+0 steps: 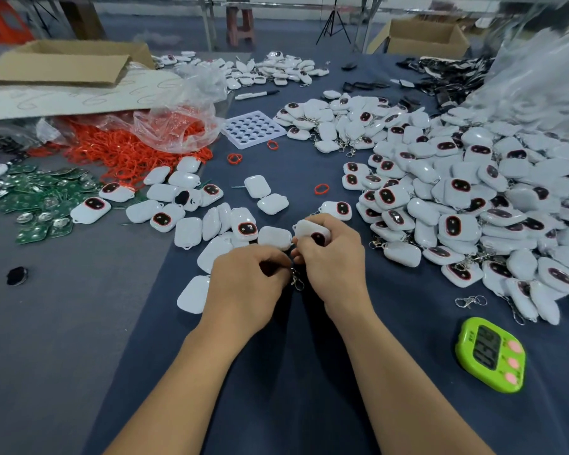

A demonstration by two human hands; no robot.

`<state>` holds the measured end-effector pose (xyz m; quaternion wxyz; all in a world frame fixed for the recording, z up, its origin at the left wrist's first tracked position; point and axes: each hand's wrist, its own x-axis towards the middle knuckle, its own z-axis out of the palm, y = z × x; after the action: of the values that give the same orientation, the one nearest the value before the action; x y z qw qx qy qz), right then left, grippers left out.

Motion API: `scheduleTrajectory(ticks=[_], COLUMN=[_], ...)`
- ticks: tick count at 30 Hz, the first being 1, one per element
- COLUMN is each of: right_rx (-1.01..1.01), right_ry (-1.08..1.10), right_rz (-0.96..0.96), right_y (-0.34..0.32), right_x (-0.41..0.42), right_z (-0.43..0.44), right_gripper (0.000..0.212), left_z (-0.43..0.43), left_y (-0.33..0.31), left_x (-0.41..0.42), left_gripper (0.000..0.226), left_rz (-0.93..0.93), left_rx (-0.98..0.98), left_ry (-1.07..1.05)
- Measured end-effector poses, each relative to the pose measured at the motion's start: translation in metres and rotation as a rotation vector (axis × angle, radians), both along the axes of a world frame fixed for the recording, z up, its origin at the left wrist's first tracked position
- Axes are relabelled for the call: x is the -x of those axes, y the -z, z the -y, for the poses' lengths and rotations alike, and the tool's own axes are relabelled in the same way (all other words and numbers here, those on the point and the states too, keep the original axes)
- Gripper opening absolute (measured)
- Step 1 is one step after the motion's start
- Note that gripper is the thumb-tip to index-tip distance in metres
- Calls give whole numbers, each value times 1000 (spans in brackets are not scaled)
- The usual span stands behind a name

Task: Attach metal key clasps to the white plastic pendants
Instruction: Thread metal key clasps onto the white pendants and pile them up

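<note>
- The right hand (335, 257) is gripping a white pendant (311, 228), its fingers curling round it just above the table (276, 372).
- The left hand (247, 284) is pinching a metal key clasp (297, 280) between its fingertips. The clasp is dangling in the gap between the two hands, just below the pendant. Whether the two are already joined is too small to tell.
- A loose group of pendants (191, 229) is lying just left of and beyond the hands, some face up and some face down.
- A big heap of pendants (467, 198) is spreading across the right side, many with clasps showing.
- A spare clasp (470, 301) is lying alone near the heap, with a green timer (490, 354) sitting nearer the table's edge.
- Farther out, red rings (321, 188), a white holed tray (252, 129), a tangle of orange loops (128, 152) and green circuit boards (40, 198) are lying on the table.
</note>
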<state>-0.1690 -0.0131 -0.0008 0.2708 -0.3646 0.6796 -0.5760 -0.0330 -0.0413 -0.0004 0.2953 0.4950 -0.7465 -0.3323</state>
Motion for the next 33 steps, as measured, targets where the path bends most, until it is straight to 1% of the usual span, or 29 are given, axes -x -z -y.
scheduleTrajectory(ticks=[3, 6, 10, 12, 15, 19, 20, 23, 24, 28, 30, 33], right_rx=[-21, -12, -22, -25, -29, -7, -2, 9, 13, 9, 21, 43], right_ry=[-14, -27, -73, -99, -108, -99, -121, -194, -201, -205, -239, -270], right_rz=[-25, -30, -27, -62, -83, -40, -33, -46, -46, -33, 17, 73], right_y=[0, 3, 5, 7, 8, 6, 6, 5, 5, 3, 0, -2], right_x=[1, 2, 4, 5, 4, 6, 7, 9, 10, 11, 13, 15], right_z=[1, -3, -5, -4, -4, -4, -4, -3, -3, -2, -1, -1], right_gripper=[18, 16, 15, 14, 15, 15, 14, 10, 10, 13, 14, 15], left_z=[0, -3, -7, -7, -3, 3, 6, 17, 19, 19, 18, 14], left_y=[-1, -2, 2, 2, 0, -4, -5, -9, -10, -8, -8, -9], left_x=[-3, -4, -1, 0, 1, 4, 4, 6, 7, 7, 6, 5], left_gripper=[25, 28, 21, 16, 13, 11, 12, 22, 24, 28, 35, 38], left_rz=[-57, -61, 107, 158, 167, 237, 201, -90, -151, -211, -231, -243], left_rx=[-62, -43, 121, 183, 177, 173, 153, 19, -14, -28, 8, 78], left_ry=[-9, -1, -13, -14, -5, -73, -71, -27, -16, 4, -20, -34])
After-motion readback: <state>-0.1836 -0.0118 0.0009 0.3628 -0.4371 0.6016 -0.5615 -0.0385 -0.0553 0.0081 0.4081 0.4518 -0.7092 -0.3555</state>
